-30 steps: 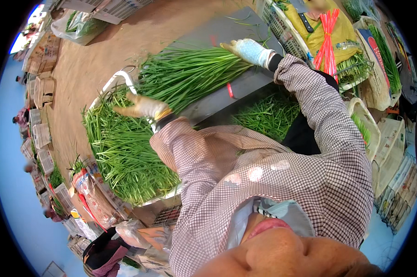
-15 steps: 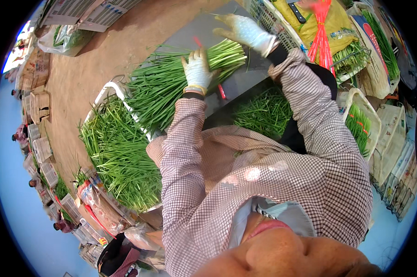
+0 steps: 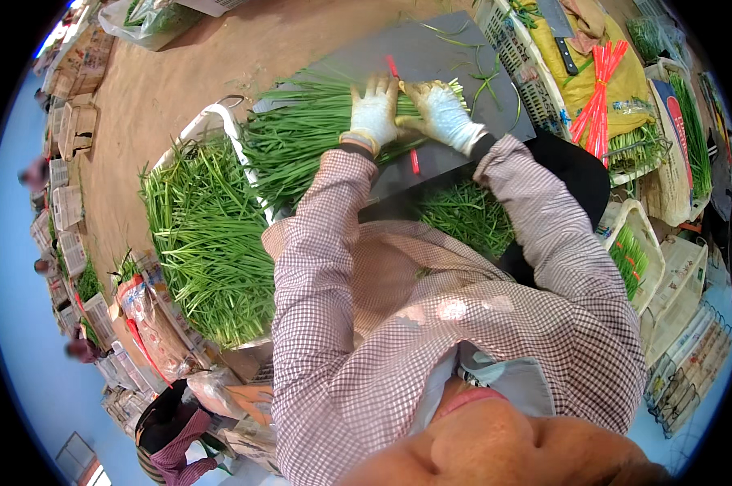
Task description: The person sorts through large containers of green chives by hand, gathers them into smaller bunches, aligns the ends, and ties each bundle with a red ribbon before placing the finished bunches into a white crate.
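Note:
A thick bunch of long green garlic chives lies across a dark grey board, its pale cut ends to the right. My left hand, in a pale glove, is closed over the middle of the bunch. Beside it, my gloved right hand grips the bunch near the pale ends, its fingers and thumb across the stalks. A red tie strip runs under the bunch, with its two ends showing above and below. The undersides of both hands are hidden.
A white crate heaped with loose chives stands at the left. Loose stalks lie on the board. At the right are a crate, a knife and red tie strips on a yellow sack.
My right hand has come down and left from above the board onto the bunch near its pale ends. My left hand has shifted slightly right along the stalks. Loose stalks now show on the board.

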Demonstrator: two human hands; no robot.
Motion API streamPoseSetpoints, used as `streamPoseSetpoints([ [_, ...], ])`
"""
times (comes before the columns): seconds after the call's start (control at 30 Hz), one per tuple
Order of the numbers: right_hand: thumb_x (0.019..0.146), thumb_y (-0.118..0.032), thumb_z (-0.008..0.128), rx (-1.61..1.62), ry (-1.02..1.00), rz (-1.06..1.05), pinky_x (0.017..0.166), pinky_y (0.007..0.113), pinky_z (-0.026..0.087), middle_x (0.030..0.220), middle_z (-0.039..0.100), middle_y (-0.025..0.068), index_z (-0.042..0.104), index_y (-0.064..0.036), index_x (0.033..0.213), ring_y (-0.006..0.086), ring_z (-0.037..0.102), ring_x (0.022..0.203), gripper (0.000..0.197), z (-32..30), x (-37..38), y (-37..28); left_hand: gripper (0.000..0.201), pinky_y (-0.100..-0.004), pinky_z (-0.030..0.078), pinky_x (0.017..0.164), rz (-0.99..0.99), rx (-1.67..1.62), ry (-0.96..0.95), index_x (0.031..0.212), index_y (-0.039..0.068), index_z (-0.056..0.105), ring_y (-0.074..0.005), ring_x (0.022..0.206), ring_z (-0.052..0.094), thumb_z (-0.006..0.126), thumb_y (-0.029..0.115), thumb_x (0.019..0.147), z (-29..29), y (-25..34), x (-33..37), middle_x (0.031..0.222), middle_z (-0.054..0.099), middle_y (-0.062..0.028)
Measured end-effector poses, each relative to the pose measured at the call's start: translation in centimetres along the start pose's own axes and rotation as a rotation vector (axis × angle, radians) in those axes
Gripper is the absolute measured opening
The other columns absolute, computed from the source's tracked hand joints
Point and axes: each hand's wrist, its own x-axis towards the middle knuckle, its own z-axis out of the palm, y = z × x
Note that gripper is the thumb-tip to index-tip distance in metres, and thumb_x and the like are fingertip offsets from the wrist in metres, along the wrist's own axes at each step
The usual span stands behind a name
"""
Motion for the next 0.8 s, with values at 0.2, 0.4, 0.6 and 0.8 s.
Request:
streamPoseSetpoints([
  [0.2, 0.068, -0.047, 0.092, -0.192, -0.383, -0.158, 0.12, 0.06, 0.032, 0.163, 0.033, 0.021, 0.012, -0.0273, 0.166, 0.0414, 0.039, 0.147, 0.128, -2.7, 0.4, 1.4, 0.119, -0.0668, 0.024, 0.12, 0.043, -0.124, -0.173, 0.153, 0.005, 0.042, -0.0347, 0.149, 0.036, 0.084, 0.072, 0.064, -0.7, -1.0, 1.1, 0.156, 0.045, -0.0164],
  [0.4, 0.069, -0.024, 0.091, -0.105, -0.385, -0.047, 0.093, 0.045, 0.057, 0.124, 0.064, 0.0177, 0.025, -0.0232, 0.164, 0.0364, 0.066, 0.112, 0.116, -2.3, 1.7, 1.0, 0.098, -0.0517, 0.047, 0.104, 0.024, -0.141, -0.042, 0.135, 0.0, 0.054, -0.0377, 0.118, 0.062, 0.09, 0.056, 0.063, -0.9, -0.5, -0.6, 0.122, 0.065, -0.0192],
  [0.6, 0.071, -0.024, 0.089, -0.15, -0.293, -0.077, 0.09, 0.047, 0.058, 0.122, 0.064, 0.016, 0.035, -0.0202, 0.16, 0.0354, 0.066, 0.109, 0.104, -1.7, 0.8, 0.7, 0.106, -0.0506, 0.047, 0.102, -0.056, -0.17, -0.097, 0.141, 0.002, 0.05, -0.0393, 0.12, 0.061, 0.092, 0.056, 0.06, -0.6, -0.2, -1.0, 0.126, 0.064, -0.0214],
  [0.8, 0.071, -0.024, 0.089, -0.212, -0.379, -0.053, 0.093, 0.046, 0.057, 0.12, 0.065, 0.0151, 0.039, -0.018, 0.157, 0.035, 0.066, 0.111, 0.099, -1.5, 1.1, 0.1, 0.13, -0.0664, 0.036, 0.111, -0.082, -0.153, -0.068, 0.158, 0.005, 0.025, -0.0369, 0.142, 0.046, 0.092, 0.058, 0.06, -0.6, 1.0, -0.7, 0.146, 0.054, -0.0219],
])
